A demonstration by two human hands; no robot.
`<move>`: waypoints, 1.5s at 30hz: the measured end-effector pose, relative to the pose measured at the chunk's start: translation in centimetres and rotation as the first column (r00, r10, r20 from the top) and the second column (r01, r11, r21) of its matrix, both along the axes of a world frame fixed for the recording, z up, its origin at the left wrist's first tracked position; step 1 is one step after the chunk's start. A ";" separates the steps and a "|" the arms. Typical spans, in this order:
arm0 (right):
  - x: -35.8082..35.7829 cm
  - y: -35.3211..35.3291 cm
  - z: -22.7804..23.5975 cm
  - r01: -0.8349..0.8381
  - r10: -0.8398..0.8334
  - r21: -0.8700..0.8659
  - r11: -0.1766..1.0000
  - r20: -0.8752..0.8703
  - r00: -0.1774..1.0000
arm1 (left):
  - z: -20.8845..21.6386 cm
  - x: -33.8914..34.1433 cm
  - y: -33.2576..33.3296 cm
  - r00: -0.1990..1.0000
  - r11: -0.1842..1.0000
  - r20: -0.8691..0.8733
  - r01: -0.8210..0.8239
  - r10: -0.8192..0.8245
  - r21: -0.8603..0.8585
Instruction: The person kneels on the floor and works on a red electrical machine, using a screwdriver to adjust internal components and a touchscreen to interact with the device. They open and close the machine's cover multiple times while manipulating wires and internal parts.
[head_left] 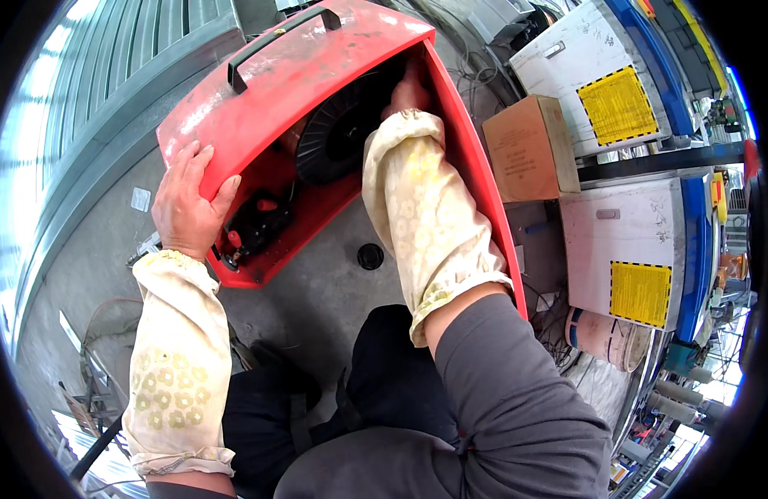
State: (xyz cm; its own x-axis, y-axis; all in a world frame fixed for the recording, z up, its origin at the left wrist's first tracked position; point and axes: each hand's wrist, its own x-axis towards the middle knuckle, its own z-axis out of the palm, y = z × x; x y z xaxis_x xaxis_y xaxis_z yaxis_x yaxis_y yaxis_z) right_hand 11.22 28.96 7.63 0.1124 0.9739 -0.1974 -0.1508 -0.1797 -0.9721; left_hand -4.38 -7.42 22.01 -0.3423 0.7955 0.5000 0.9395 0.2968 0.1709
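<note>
A red metal housing (317,58) with a black handle (278,40) on its top stands in front of me, its near side open. My left hand (189,195) is open on its left end, fingers stretched over the red surface and the thumb near the rim. My right hand (410,90) reaches deep inside along the right wall. Its fingers are lost in shadow, so what they touch is hidden. Left of that hand, inside, is a black ribbed round part (338,133). A black device with red knobs (259,223) sits in the lower left corner.
A cardboard box (525,154) stands right of the housing, beside white cabinets (621,249) with yellow labels. A small black round piece (370,256) lies on the grey floor below the opening. Loose cables (480,71) run behind the housing. Corrugated metal wall (110,100) at left.
</note>
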 end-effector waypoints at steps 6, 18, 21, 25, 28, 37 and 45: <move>-0.6 -0.2 0.0 0.008 -0.008 -0.019 1.000 0.007 1.000 | -0.1 -0.1 -0.3 1.000 1.000 -0.022 -0.015 0.015 -0.009; -0.1 -1.0 0.3 -0.002 0.001 -0.013 1.000 -0.057 0.998 | -0.3 -0.3 -0.4 0.999 0.999 -0.038 -0.035 0.034 -0.021; -0.4 -0.8 0.4 -0.006 0.006 0.003 1.000 -0.078 0.997 | -0.5 -0.7 -0.3 0.999 0.999 -0.038 -0.026 0.025 -0.026; -0.5 -1.6 0.6 -0.019 0.018 -0.009 1.000 -0.107 0.994 | -0.1 -0.7 -0.7 0.998 0.997 -0.030 -0.058 0.056 -0.055; -0.1 -1.8 0.8 -0.019 0.017 -0.015 1.000 -0.119 0.993 | -0.1 -0.7 -0.5 0.998 0.997 -0.035 -0.058 0.056 -0.058; -0.2 -1.9 1.4 -0.037 0.030 -0.031 0.999 -0.186 0.982 | -0.2 -0.7 -0.6 0.998 0.998 -0.042 -0.049 0.048 -0.030; 1.1 -2.3 3.1 -0.048 0.017 -0.090 0.995 -0.318 0.948 | -0.4 -0.8 -0.5 0.999 0.997 0.001 -0.040 0.040 -0.060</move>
